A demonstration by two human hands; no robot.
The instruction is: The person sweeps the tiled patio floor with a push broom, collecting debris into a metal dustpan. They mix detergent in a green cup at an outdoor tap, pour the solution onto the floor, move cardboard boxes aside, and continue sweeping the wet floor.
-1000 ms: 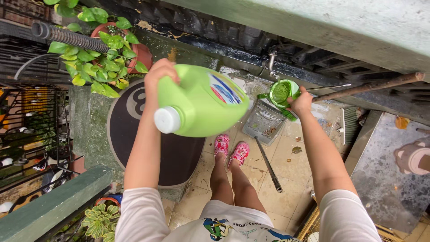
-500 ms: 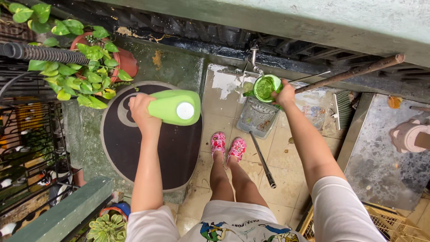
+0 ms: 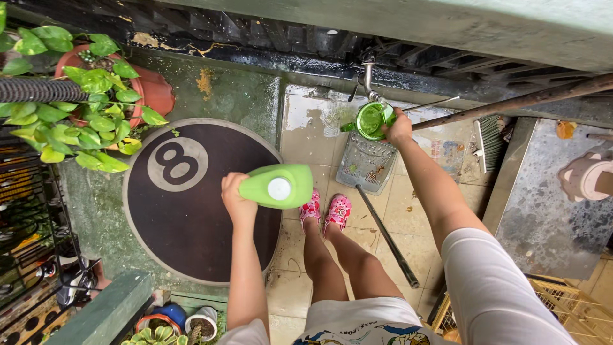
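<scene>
Fingers of the left hand (image 3: 235, 199) gripped the big green plastic jug (image 3: 278, 186) upright, while the right hand (image 3: 399, 128) clasped a small green cup (image 3: 372, 119) under the metal tap (image 3: 368, 75) to catch water.

A wet outdoor washing corner of a home

A metal tap (image 3: 366, 75) juts from the far wall over damp floor tiles (image 3: 306, 128); a potted leafy plant (image 3: 96, 96) stands far left beside a round dark doormat (image 3: 185, 198), a dustpan (image 3: 366, 163) lies under the tap, and a broom (image 3: 490, 134) rests far right.
</scene>
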